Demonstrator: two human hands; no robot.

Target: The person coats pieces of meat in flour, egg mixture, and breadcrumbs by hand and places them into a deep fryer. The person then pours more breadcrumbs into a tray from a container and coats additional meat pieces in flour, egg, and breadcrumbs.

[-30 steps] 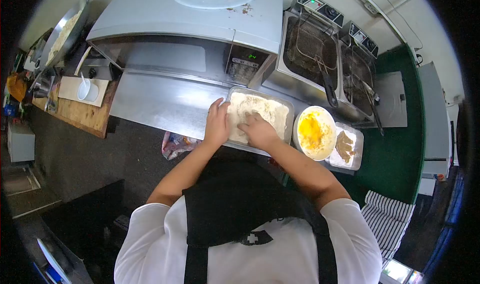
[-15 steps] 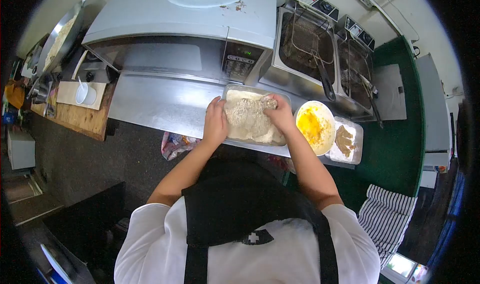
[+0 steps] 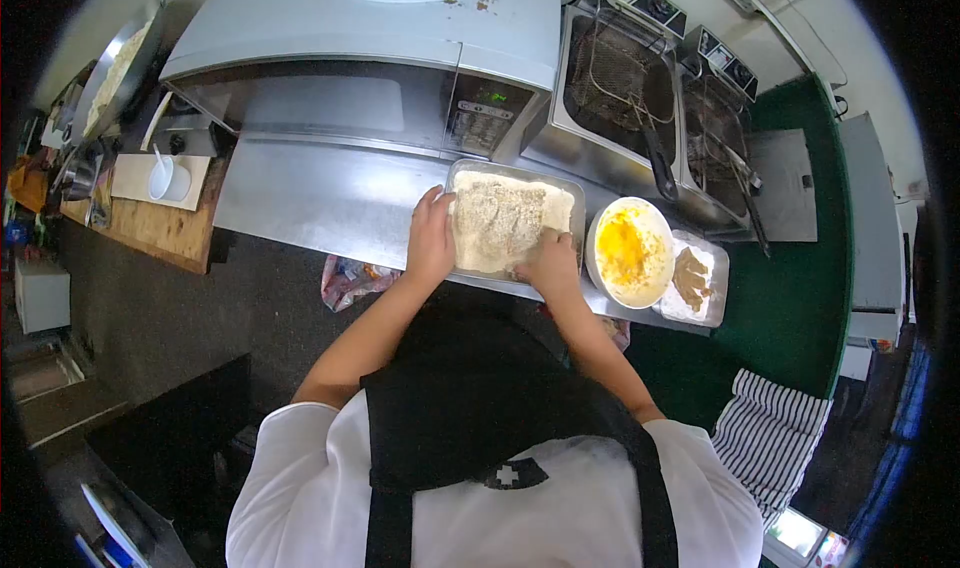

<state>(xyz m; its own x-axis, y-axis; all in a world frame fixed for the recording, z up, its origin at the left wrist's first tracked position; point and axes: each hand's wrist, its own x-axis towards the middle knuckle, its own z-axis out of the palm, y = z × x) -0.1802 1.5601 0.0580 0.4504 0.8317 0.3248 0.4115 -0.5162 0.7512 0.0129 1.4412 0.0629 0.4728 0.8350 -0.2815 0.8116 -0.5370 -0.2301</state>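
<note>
A shallow metal tray [image 3: 520,172] full of pale crumbs sits on the steel counter in front of me. In it lies a flat, crumb-coated piece of food [image 3: 495,218]. My left hand [image 3: 430,238] is closed over the tray's left rim, its fingertips at the crumbs. At the lower right edge of the coated piece, my right hand [image 3: 550,266] has its fingers curled down into the crumbs. Whatever those fingers hold, if anything, is hidden. Just right of that hand stands a white bowl [image 3: 664,283] with yellow beaten egg [image 3: 625,249].
A tray of white powder [image 3: 715,313] with a brown patch is beyond the bowl. Behind stand two fryers with baskets [image 3: 620,63] and a microwave [image 3: 330,108]. A white cup [image 3: 171,183] rests on a board at left. A striped cloth [image 3: 765,433] hangs at right.
The coated piece, whose right end was raised in my right hand, now lies flat in the tray. My right hand has moved down and toward me. My left hand stays at the rim.
</note>
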